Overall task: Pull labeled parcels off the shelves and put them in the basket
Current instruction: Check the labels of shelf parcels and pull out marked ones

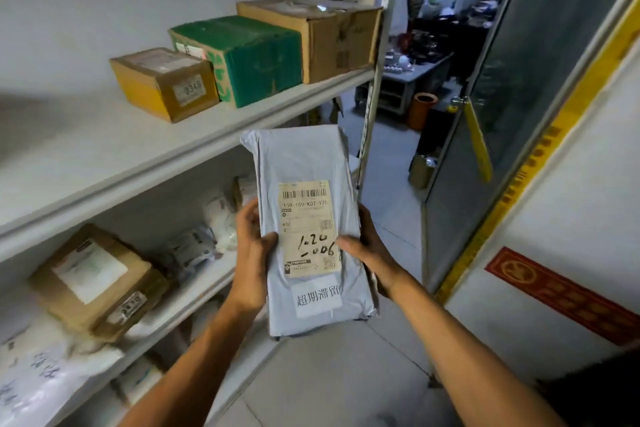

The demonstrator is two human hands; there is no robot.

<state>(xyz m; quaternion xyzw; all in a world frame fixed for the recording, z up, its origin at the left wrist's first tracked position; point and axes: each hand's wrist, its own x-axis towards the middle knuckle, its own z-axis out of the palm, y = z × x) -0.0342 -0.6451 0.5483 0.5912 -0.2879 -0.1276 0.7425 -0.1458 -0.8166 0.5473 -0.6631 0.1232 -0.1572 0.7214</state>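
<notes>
Grey parcel (304,229), barcode label, handwritten digits perhaps 1020-006, both hands gripping.

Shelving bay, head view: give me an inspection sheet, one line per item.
Surface: white shelf, upper tier partly bare.
Job's things: grey parcel held upright off the shelf, label facing the camera; no basket seen.
Clutter: yellow box, green box, brown box in a row above; taped carton and soft bags below.
Grippers: left hand and right hand grip the parcel's sides.
Cables: nothing seen.
Surroundings: open glass door, room beyond.
</notes>
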